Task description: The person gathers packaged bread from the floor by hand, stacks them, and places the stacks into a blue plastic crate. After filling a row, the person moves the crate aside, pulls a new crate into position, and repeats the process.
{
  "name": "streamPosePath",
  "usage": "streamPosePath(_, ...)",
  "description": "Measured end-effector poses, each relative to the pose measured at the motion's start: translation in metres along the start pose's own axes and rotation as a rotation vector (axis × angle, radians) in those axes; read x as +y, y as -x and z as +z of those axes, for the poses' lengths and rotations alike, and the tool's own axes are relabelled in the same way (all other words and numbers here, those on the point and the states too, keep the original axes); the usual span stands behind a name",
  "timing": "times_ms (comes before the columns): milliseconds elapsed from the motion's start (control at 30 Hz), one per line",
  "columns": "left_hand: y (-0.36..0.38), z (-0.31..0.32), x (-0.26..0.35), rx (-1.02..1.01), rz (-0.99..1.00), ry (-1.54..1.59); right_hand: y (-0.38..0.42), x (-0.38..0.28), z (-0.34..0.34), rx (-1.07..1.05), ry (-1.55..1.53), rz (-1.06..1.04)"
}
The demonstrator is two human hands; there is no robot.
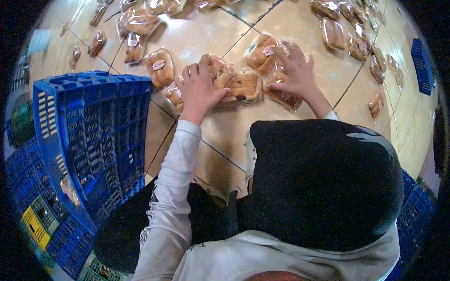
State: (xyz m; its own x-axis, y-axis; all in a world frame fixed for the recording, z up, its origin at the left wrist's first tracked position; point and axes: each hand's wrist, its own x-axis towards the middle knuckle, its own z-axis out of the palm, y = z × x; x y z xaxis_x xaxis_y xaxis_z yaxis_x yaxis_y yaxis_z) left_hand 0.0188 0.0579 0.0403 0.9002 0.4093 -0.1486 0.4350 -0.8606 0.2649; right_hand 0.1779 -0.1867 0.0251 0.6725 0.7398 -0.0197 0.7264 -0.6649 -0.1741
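Wide and curved, the grip of the left hand (200,89) spreads over a group of bread packs, fingers apart and the thumb stretched to the right; the grip of the right hand (296,72) is also wide, its fingers on an upper pack (258,57) and its thumb by a lower pack (285,98). One cannot tell how firmly either hand presses.

Between the hands, a middle pack (220,70) and a flatter pack (246,87) lie close together on the tiled floor (211,35). The bread is golden brown and soft-looking, wrapped in clear, shiny film that catches the light. Dark specks show on the middle pack, and a darker patch marks the near edge of the flatter one. The upper pack bears a small pale label with reddish print, as does a labelled pack (160,72) just left of the left hand.

More packs are strewn farther off, some at the upper left (143,22), others at the upper right (333,35). Beside the person's left arm stands a blue crate (101,136).
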Motion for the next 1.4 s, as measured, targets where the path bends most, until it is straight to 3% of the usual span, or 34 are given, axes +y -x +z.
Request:
streamPosePath(67,0.0,0.001,-0.004,0.062,-0.003,0.005,0.024,-0.013,-0.008,0.068,0.028,0.13)
streamPosePath(133,-0.005,0.009,-0.007,0.148,-0.052,0.097,0.041,-0.023,-0.013,-0.106,0.054,0.281)
streamPosePath(167,-0.01,0.011,-0.012,0.069,-0.065,0.076,0.046,-0.024,-0.013,-0.194,0.07,0.357)
streamPosePath(267,-0.016,-0.028,0.001,-0.246,-0.163,-0.032,0.056,-0.019,0.001,-0.164,0.093,0.4)
streamPosePath(300,-0.013,-0.028,0.0,-0.194,-0.123,-0.028,0.058,-0.017,0.002,-0.155,0.081,0.409)
streamPosePath(367,-0.011,-0.028,-0.005,-0.087,-0.031,-0.024,0.067,-0.008,-0.001,-0.192,-0.219,0.431)
streamPosePath(400,-0.011,-0.03,-0.007,-0.071,-0.028,0.12,0.068,-0.008,-0.006,-0.209,-0.368,0.438)
streamPosePath(500,-0.011,-0.037,-0.005,-0.008,-0.019,0.489,0.074,-0.01,-0.025,0.045,-1.024,0.388)
streamPosePath(567,-0.01,-0.051,0.012,0.038,0.008,0.639,0.066,-0.011,-0.021,-0.031,-1.408,0.423)
streamPosePath(633,-0.021,-0.034,0.019,-0.061,0.094,0.851,0.054,-0.037,-0.035,-0.059,-1.691,0.384)
streamPosePath(733,-0.027,-0.016,0.048,-0.279,0.13,1.249,0.037,-0.076,-0.03,0.073,-2.029,0.587)
streamPosePath(833,-0.033,-0.014,0.044,-0.381,-0.117,1.457,0.04,-0.079,-0.015,0.164,-2.137,0.682)
streamPosePath(900,-0.035,-0.001,0.03,-0.326,0.101,1.149,0.054,-0.063,-0.011,0.177,-2.187,0.754)
streamPosePath(933,-0.032,0.016,0.024,-0.289,0.187,0.971,0.066,-0.035,0.025,0.21,-2.242,0.946)
streamPosePath(967,-0.028,0.032,0.019,-0.25,0.269,0.794,0.073,-0.024,0.023,0.202,-2.273,0.897)
streamPosePath(1000,-0.023,0.045,0.016,-0.207,0.491,0.402,0.079,-0.018,0.018,0.194,-2.301,0.848)
streamPosePath(1067,0.001,0.045,0.017,0.059,0.677,-0.027,0.092,0.005,0.025,0.226,-2.338,0.83)
streamPosePath(1167,0.0,0.045,0.017,0.054,0.62,-0.037,0.099,-0.003,0.009,0.255,-2.25,0.799)
streamPosePath(1233,-0.012,0.037,0.022,-0.239,0.335,0.33,0.094,-0.03,-0.011,0.248,-2.114,0.944)
streamPosePath(1267,-0.012,0.032,0.026,-0.408,0.066,0.828,0.093,-0.037,-0.012,0.238,-2.021,1.024)
streamPosePath(1400,0.008,0.016,0.036,-0.423,-0.041,1.312,0.074,-0.061,0.002,0.036,-2.207,0.925)
